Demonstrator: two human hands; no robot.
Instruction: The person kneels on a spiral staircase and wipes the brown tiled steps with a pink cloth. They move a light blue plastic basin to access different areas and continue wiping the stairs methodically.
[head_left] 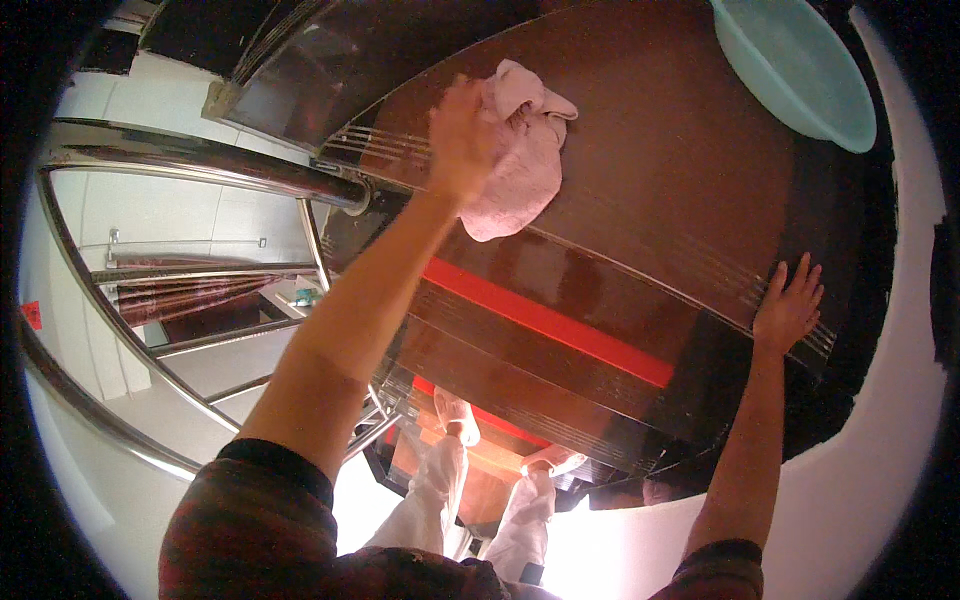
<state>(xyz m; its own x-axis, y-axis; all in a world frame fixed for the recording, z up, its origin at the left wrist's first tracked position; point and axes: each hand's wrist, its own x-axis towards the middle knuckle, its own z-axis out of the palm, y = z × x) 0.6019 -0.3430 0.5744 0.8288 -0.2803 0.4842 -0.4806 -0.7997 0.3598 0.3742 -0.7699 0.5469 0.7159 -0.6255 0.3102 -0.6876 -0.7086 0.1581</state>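
My left hand (463,145) grips the edge of a crumpled pink cloth (525,175), its fingers partly blurred and curled against the fabric. The cloth rests on a broad, dark brown stair tread (640,120), near the grooved front edge. Farther right on the same tread lies my right hand (788,308), flat with its fingers spread, holding nothing. Beyond it, at the far right, a pale turquoise basin (800,75) stands on the tread, partly cut off by the top of the picture.
A shiny metal railing (210,160) with several bars runs along the left side. A bright red strip (550,322) crosses the step below the tread. My feet (457,415) stand on a lower step. A white wall (850,490) curves along the right.
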